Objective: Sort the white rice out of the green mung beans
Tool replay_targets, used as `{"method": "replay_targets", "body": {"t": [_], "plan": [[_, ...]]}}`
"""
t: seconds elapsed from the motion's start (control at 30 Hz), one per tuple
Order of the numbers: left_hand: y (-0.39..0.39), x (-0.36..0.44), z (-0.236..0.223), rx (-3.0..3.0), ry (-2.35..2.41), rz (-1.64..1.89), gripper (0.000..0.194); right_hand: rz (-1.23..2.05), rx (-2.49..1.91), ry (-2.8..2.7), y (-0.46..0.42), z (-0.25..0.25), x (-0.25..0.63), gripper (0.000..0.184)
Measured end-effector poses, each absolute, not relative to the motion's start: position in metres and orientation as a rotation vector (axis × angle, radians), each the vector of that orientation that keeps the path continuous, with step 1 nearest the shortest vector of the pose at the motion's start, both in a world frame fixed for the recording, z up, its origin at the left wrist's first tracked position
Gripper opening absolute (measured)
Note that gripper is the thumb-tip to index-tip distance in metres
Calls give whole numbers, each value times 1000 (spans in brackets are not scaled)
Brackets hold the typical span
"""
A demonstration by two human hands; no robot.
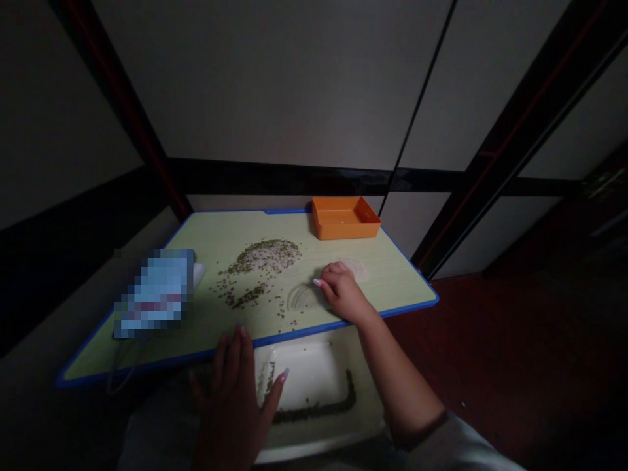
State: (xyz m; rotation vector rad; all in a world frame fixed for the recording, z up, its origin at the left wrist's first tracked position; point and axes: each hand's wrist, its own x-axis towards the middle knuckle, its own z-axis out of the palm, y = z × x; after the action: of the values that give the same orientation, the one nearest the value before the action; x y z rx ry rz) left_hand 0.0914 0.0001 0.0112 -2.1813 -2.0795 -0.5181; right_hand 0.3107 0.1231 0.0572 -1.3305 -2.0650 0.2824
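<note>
My right hand (339, 291) is closed on a clear protractor (301, 298), which lies flat against the table top with its curved edge toward the left. A small patch of pale grains (354, 268) lies just beyond that hand. To the left spreads a pile of green beans mixed with pale grains (269, 255), with loose beans (250, 296) scattered nearer to me. My left hand (235, 386) is open, fingers stretched and thumb apart, at the table's front edge. Beside its thumb is a white basin (314, 376), below the edge, with green beans along its inner sides.
An orange open box (346, 229) stands at the back right of the pale green table (402, 281), which has a blue rim. At the left lies a light-blue pixelated object (154, 294) with a cord hanging from the edge. Cabinet panels (294, 85) rise behind.
</note>
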Motion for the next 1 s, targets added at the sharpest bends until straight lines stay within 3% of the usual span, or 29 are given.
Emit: {"method": "replay_targets", "body": {"t": [0.47, 1.0], "plan": [[-1, 91, 11, -2179, -2057, -559, 73, 218, -1478, -2065, 117, 61, 316, 21], [1, 88, 3, -2176, -2022, -550, 75, 347, -1353, -2148, 112, 64, 323, 20]]}}
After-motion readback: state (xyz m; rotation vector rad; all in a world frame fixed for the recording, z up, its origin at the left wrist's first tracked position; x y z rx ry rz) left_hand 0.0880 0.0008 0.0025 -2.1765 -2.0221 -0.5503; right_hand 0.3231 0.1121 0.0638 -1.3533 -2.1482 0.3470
